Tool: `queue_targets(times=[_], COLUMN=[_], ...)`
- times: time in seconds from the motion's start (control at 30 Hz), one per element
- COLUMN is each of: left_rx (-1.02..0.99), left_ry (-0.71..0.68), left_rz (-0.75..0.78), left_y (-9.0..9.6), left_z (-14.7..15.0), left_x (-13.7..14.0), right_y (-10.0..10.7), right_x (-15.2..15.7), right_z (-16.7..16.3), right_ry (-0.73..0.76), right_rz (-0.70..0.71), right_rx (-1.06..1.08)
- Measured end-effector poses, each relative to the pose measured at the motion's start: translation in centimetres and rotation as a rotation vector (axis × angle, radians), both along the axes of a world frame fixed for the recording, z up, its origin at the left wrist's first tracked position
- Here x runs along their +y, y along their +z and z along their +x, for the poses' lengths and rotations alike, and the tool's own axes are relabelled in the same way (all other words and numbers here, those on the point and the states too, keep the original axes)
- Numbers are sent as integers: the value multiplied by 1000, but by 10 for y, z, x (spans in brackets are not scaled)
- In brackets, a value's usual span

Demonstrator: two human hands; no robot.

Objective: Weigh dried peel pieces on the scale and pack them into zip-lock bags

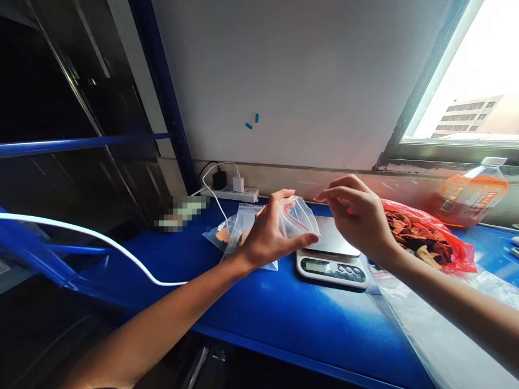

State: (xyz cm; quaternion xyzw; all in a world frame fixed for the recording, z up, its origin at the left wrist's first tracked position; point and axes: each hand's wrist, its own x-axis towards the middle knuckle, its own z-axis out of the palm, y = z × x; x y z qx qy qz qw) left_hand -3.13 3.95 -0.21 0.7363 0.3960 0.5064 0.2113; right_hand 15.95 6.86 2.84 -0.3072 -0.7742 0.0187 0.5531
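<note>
My left hand [270, 232] holds a clear zip bag [302, 219] with a red line along its mouth. The bag's mouth gapes between thumb and fingers. To the right, my right hand [357, 213] hovers above a kitchen scale [332, 270], apart from the bag. Its fingers are bent together, and what they hold, if anything, is hidden. The scale has a metal plate, a small display and buttons. Behind my left hand lie more clear bags [239, 224], one with a brownish piece inside. A red plastic bag [462, 248] full of dried brown pieces [417, 237] lies beyond my right wrist.
A power strip [247, 193] with a white charger [238, 183] and cable stands by the wall. An orange-labelled plastic bottle [470, 194] is at the back right. Clear plastic sheeting [441, 319] covers the blue table's [259, 308] right side. Blue shelf posts [166, 81] rise left.
</note>
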Motion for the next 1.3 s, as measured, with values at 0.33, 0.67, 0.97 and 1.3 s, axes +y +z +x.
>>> queue_targets(times=[0.33,0.67,0.97,1.3], left_rx=[176,215,361,372], left_ry=[-24,-35,26,81], left_rz=[62,33,82,116], left_y=[-1,-5,-2,-4], left_z=[19,18,21,24], left_x=[-28,-25,-29,-33], right_y=[-65,-63,-50,-46], right_x=[-4,-16,-45,-66], right_z=[56,47,38,32], right_ry=[-113,-97,-16,226], right_rz=[-68,31,-49,-471], right_rx=[-77,-112,-100,-104])
